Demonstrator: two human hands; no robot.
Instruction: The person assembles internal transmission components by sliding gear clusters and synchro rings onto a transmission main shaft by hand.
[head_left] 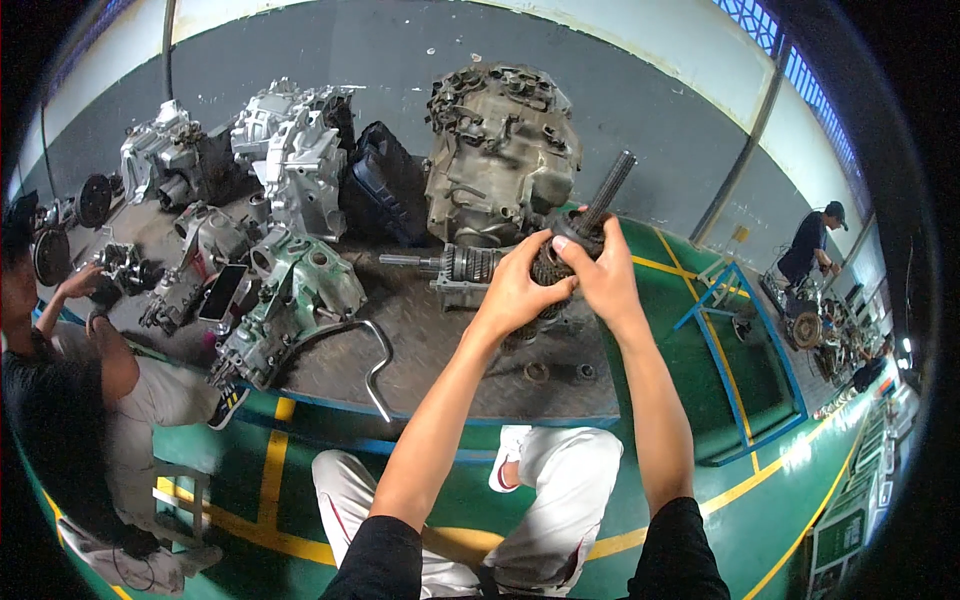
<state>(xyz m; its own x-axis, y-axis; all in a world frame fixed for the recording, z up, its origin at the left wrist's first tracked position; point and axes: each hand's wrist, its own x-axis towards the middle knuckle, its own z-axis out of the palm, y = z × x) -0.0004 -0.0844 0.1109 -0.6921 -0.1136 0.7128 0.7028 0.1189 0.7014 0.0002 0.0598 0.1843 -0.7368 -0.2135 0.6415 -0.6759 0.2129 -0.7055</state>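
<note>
Both of my hands are closed round a dark transmission gear shaft, held tilted above the table's right part. Its splined end points up and to the right. My left hand grips the toothed part lower down, thumb across it. My right hand holds it near the ring at the base of the splines, thumb pressed on top. My fingers and palms cover much of its middle. Just left of my hands, another gear shaft lies on a metal casing.
A large gearbox housing stands behind my hands. Silver housings, a greenish casing, a phone and a bent metal bar lie leftward. Small rings sit near the front edge. A co-worker sits at left; a blue frame stands right.
</note>
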